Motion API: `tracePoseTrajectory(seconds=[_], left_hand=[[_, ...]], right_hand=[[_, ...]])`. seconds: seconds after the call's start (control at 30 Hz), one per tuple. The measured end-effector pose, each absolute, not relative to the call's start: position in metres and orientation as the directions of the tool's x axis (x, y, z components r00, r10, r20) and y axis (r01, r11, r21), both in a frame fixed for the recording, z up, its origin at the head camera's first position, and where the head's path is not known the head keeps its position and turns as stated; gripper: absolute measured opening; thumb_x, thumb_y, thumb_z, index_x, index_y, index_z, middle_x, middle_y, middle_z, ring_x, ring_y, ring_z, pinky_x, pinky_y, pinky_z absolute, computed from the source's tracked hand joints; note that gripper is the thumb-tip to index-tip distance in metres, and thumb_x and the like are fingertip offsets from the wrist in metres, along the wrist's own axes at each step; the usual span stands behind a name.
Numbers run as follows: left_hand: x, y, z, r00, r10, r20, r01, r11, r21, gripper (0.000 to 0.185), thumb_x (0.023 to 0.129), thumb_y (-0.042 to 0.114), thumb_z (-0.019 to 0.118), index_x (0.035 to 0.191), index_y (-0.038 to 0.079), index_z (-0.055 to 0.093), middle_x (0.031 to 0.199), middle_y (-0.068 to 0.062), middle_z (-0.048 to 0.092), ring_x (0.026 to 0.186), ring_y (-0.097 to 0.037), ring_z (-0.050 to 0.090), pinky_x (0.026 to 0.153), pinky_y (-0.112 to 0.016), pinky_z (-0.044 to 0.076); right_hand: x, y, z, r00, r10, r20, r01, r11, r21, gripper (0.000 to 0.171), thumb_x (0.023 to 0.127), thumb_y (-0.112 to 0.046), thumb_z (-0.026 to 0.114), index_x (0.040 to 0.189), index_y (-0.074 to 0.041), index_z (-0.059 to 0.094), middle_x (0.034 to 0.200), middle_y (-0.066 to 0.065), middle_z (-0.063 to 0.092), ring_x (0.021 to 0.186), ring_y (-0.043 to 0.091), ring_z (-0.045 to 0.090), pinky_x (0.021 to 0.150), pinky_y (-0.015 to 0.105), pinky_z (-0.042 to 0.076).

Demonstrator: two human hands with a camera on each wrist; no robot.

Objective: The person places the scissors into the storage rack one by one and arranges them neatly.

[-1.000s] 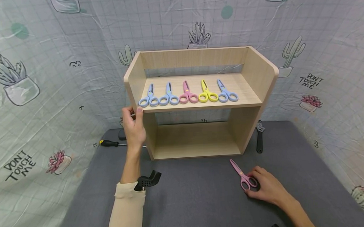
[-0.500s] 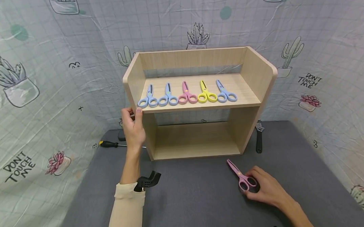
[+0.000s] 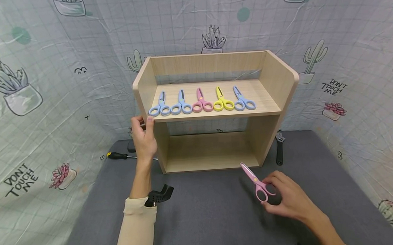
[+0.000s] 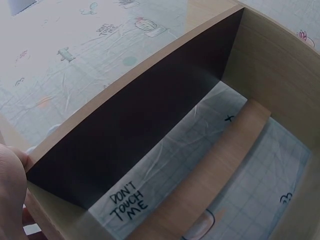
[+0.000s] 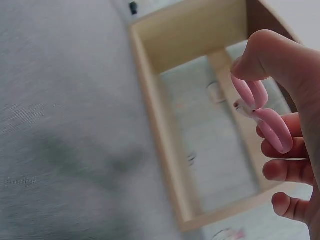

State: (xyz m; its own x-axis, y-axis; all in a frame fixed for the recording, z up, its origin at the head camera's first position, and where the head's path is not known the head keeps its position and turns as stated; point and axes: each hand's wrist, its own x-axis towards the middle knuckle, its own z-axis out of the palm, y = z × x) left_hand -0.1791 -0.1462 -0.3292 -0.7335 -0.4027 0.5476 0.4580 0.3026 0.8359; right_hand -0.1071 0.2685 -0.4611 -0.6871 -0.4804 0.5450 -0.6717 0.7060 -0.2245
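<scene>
Between thumb and fingertips, my right hand (image 3: 287,197) pinches pink scissors (image 3: 250,174) by the handle loops, blades pointing up and left. They are held above the table, with a shadow below them. In the right wrist view the pink handle (image 5: 273,131) sits between the thumb and the fingers. My left hand (image 3: 145,139) grips the left side of a two-level wooden shelf (image 3: 214,156), thumb on the front edge of its upper board. On that board lie blue scissors (image 3: 181,100), pink scissors (image 3: 200,96), yellow scissors (image 3: 221,97) and two more blue pairs in a row, blades backward.
A screwdriver (image 3: 117,155) with a black and yellow handle lies left of the shelf, partly behind my left arm. An adjustable wrench (image 3: 279,150) is at the shelf's right. Printed cloth (image 3: 185,24) hangs behind the grey table (image 3: 200,210).
My right hand has lifted the pink scissors off the table and shifted them slightly left and toward the shelf. The left hand keeps its place on the shelf's side.
</scene>
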Motion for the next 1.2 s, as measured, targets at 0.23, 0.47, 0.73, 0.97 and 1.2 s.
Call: tracePoseTrajectory(seconds=[0.23, 0.47, 0.73, 0.97, 1.2], left_hand=[[-0.18, -0.146, -0.329, -0.727, -0.403, 0.556, 0.466, 0.304, 0.831, 0.034, 0.102, 0.014, 0.049, 0.119, -0.015, 0.046, 0.12, -0.035, 0.047, 0.093, -0.017, 0.045, 0.084, -0.032, 0.035], [-0.181, -0.146, -0.33, -0.734, -0.4, 0.549, 0.457, 0.307, 0.835, 0.034, 0.102, 0.014, 0.049, 0.12, -0.015, 0.046, 0.12, -0.034, 0.046, 0.093, -0.017, 0.045, 0.084, -0.032, 0.035], [-0.18, -0.146, -0.33, -0.73, -0.413, 0.544, 0.451, 0.307, 0.838, 0.033, 0.102, 0.013, 0.049, 0.12, -0.015, 0.046, 0.119, -0.033, 0.047, 0.091, -0.016, 0.045, 0.082, -0.03, 0.035], [-0.183, -0.147, -0.331, -0.727, -0.417, 0.546, 0.453, 0.305, 0.837, 0.034, 0.102, 0.013, 0.049, 0.12, -0.015, 0.046, 0.116, -0.03, 0.048, 0.091, -0.018, 0.046, 0.082, -0.031, 0.036], [-0.206, -0.16, -0.355, -0.715, -0.419, 0.561, 0.46, 0.323, 0.827, 0.038, 0.102, 0.028, 0.052, 0.118, -0.006, 0.049, 0.113, -0.018, 0.051, 0.092, -0.018, 0.049, 0.08, -0.032, 0.038]], right_hand=[[-0.113, 0.265, -0.43, -0.565, -0.486, 0.667, -0.754, 0.632, -0.178, 0.049, 0.06, -0.034, 0.083, 0.102, -0.013, 0.068, 0.1, -0.006, 0.06, 0.089, 0.006, 0.052, 0.079, 0.019, 0.04], [-0.123, 0.265, -0.4, -0.494, -0.448, 0.745, -0.777, 0.611, -0.147, 0.056, 0.08, -0.056, 0.063, 0.102, -0.005, 0.069, 0.101, 0.002, 0.062, 0.091, 0.01, 0.052, 0.08, 0.016, 0.039], [-0.137, 0.27, -0.363, -0.561, -0.378, 0.736, -0.716, 0.668, -0.202, 0.053, 0.07, -0.04, 0.078, 0.106, -0.003, 0.067, 0.101, 0.005, 0.059, 0.088, 0.009, 0.046, 0.075, 0.017, 0.037], [-0.14, 0.271, -0.34, -0.567, -0.39, 0.726, -0.729, 0.648, -0.22, 0.054, 0.056, -0.018, 0.085, 0.106, -0.005, 0.067, 0.101, 0.002, 0.06, 0.086, 0.005, 0.046, 0.074, 0.014, 0.039], [-0.138, 0.274, -0.33, -0.542, -0.4, 0.739, -0.741, 0.641, -0.197, 0.056, 0.055, -0.021, 0.085, 0.105, -0.004, 0.068, 0.1, 0.004, 0.06, 0.087, 0.002, 0.045, 0.075, 0.012, 0.038]])
